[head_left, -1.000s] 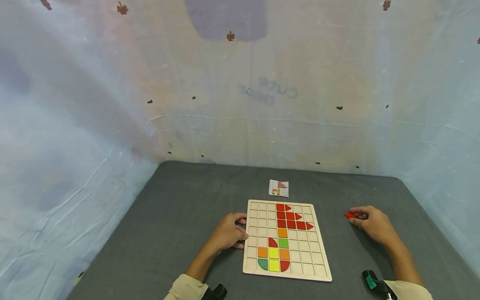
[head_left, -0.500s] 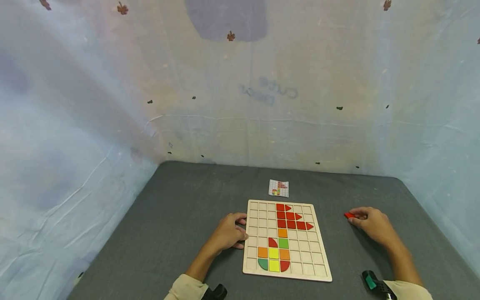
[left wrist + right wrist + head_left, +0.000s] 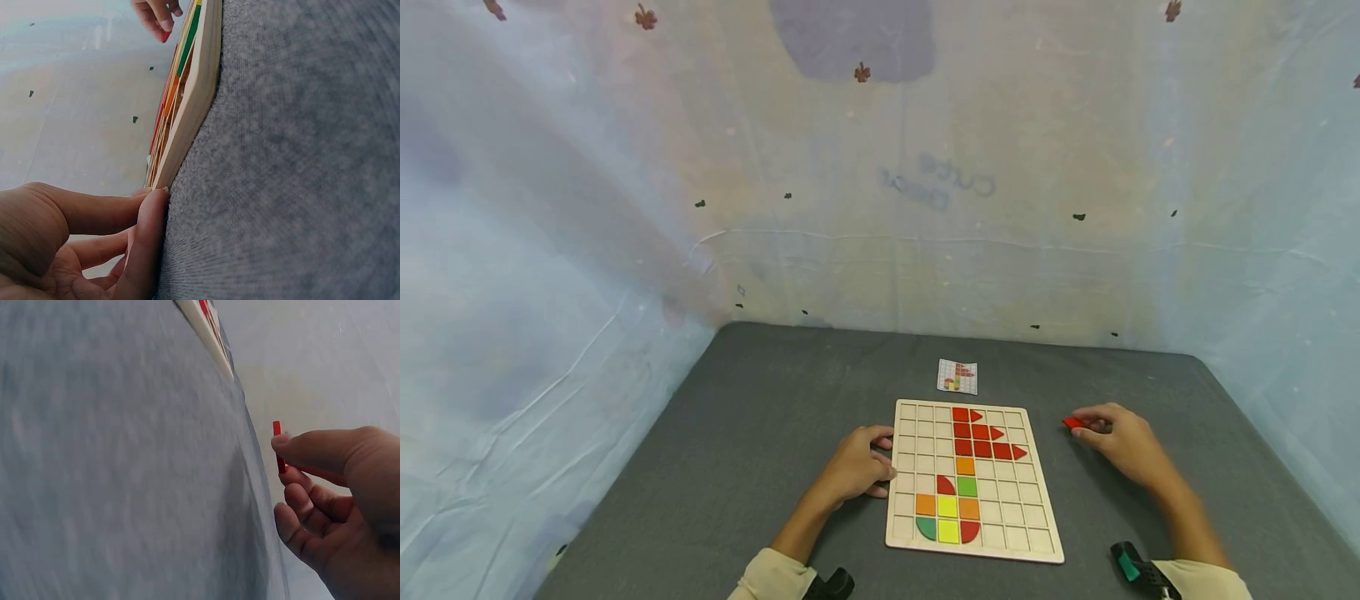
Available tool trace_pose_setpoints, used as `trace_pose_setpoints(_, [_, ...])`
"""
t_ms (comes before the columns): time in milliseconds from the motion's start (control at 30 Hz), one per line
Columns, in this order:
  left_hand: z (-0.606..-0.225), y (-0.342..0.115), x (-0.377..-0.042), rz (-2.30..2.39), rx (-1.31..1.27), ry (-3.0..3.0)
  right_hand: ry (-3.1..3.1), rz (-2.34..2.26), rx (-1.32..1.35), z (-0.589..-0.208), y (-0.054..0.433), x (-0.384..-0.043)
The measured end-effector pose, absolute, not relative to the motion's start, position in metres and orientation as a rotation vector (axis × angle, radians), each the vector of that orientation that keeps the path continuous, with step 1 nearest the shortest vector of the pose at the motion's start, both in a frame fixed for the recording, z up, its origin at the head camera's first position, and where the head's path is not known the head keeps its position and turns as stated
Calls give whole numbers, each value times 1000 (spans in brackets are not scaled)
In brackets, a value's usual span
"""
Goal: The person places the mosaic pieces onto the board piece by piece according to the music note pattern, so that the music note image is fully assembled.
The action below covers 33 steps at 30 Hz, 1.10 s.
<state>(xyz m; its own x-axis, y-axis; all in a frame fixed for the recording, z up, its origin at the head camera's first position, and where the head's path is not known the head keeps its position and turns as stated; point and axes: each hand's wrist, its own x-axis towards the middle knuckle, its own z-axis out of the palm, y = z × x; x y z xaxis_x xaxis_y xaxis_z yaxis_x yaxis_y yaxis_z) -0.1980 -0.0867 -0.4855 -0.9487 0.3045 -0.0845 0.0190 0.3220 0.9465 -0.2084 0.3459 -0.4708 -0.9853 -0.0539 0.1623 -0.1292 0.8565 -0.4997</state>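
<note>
A wooden grid board (image 3: pixel 1009 492) lies on the grey table, with red, orange, yellow and green tiles in some cells. My left hand (image 3: pixel 853 467) holds the board's left edge, thumb and fingertips against it; the left wrist view shows those fingers (image 3: pixel 149 231) at the wooden rim. To the right of the board, my right hand (image 3: pixel 1123 437) pinches a small flat red tile (image 3: pixel 1072 422) between thumb and fingers, above the table. Edge-on in the right wrist view, the red tile (image 3: pixel 277 431) sticks out past the thumb; its full outline is partly hidden.
Behind the board lies a small printed card (image 3: pixel 957 377) with a coloured grid pattern. The grey cloth-covered table (image 3: pixel 790 392) meets pale fabric walls (image 3: pixel 880 275) at the back and sides. Black straps with devices (image 3: pixel 1138 567) sit at both wrists.
My right hand has shifted left toward the board with the red tile in its grip. The left hand and the board have stayed in place.
</note>
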Motion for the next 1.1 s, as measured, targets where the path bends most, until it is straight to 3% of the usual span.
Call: trace_pose_setpoints(1100, [-484, -87, -199, 1675, 303, 2328, -2810, 1037, 701, -468, 242, -204])
